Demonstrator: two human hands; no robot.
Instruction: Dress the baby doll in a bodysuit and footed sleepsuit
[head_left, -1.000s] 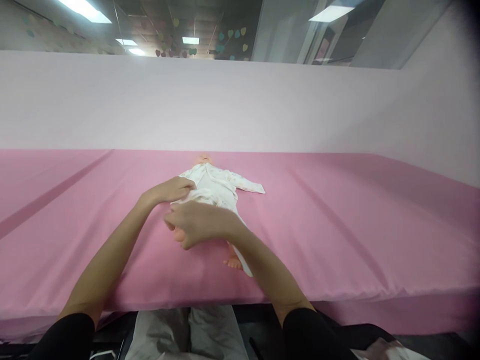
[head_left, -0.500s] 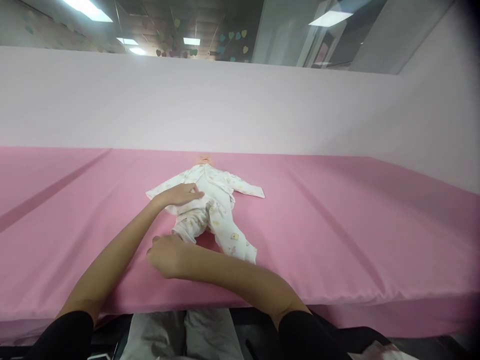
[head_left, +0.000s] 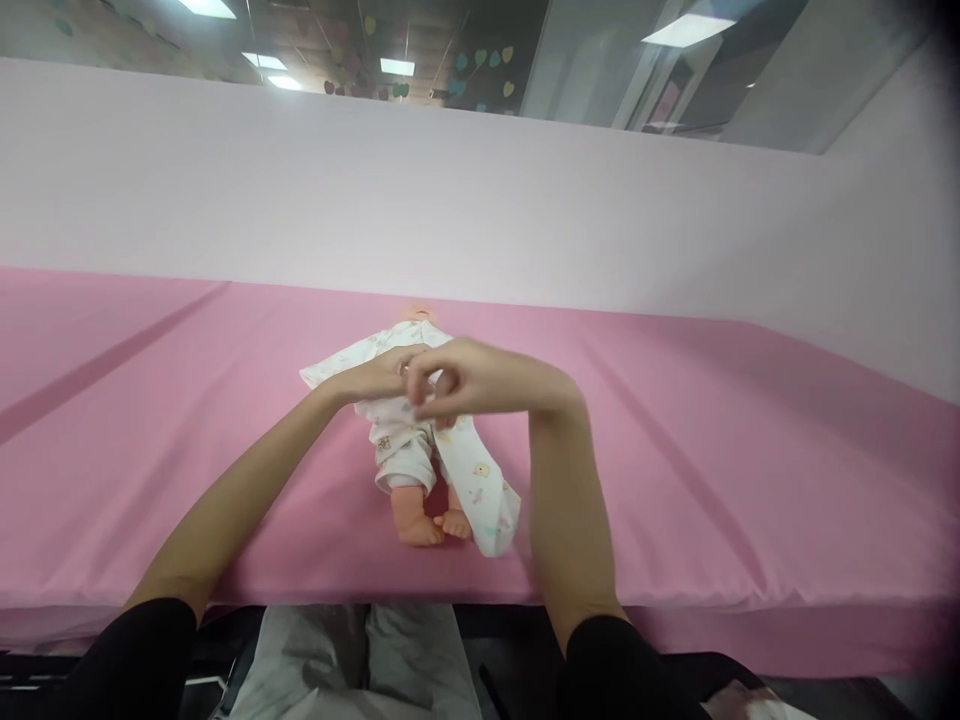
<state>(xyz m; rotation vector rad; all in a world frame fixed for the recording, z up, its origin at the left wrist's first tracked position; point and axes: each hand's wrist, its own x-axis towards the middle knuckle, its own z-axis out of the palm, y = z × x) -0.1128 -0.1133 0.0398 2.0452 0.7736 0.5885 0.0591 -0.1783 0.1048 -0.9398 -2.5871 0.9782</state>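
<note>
A baby doll (head_left: 410,515) lies on its back, head toward the wall, in a white printed top (head_left: 360,353) and matching pants (head_left: 480,470). One pant leg is bunched above the doll's bare shin; the other lies flat and loose beside its second bare foot. My left hand (head_left: 379,375) rests across the doll's belly, fingers stretched out, their tips hidden behind my right hand. Above the belly, in front of the left fingers, hovers my right hand (head_left: 484,378). Its fingers are bent and slightly blurred, the thumb apart from them, with nothing visible between.
A pink sheet (head_left: 675,480) covers the padded surface under the doll. Behind it rises a pale wall (head_left: 337,190) with glass above. At the near edge, my legs in grey trousers (head_left: 300,660) are below the surface.
My right hand has moved from beside the bunched pant leg up and to the right, over the belly. The doll's feet have come into view. My left hand stays on the torso.
</note>
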